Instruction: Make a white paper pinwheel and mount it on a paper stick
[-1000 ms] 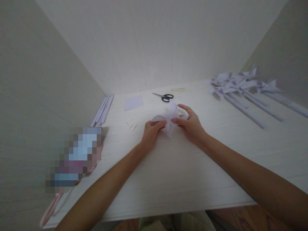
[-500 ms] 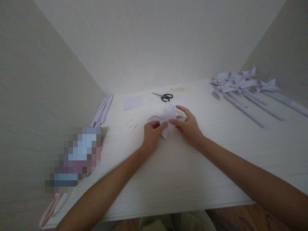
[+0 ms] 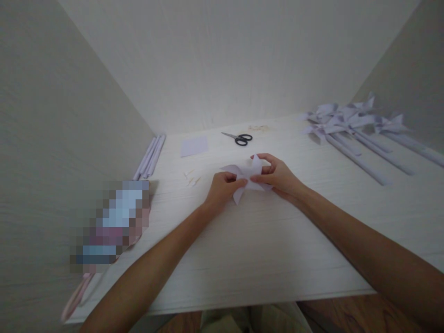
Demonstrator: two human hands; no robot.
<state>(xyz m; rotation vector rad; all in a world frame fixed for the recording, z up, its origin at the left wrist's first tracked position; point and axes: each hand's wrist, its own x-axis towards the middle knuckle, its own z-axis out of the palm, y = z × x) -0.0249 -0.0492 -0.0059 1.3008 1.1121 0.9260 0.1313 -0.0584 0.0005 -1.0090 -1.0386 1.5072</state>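
Two hands pinching a paper pinwheel (image 3: pixel 247 178), one pointed blade toward the person, flat over the table (image 3: pixel 263 240)

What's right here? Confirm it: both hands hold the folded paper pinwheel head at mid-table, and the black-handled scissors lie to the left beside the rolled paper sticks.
One detail is off. The head view shows the scissors at the back of the table, just beyond the paper pinwheel head, not beside the rolled paper sticks. The left hand and right hand do hold it at mid-table.

The pinwheel (image 3: pixel 248 178) I hold is thin matt paper; the table (image 3: pixel 263 249) under it is pale, faintly grained wood.
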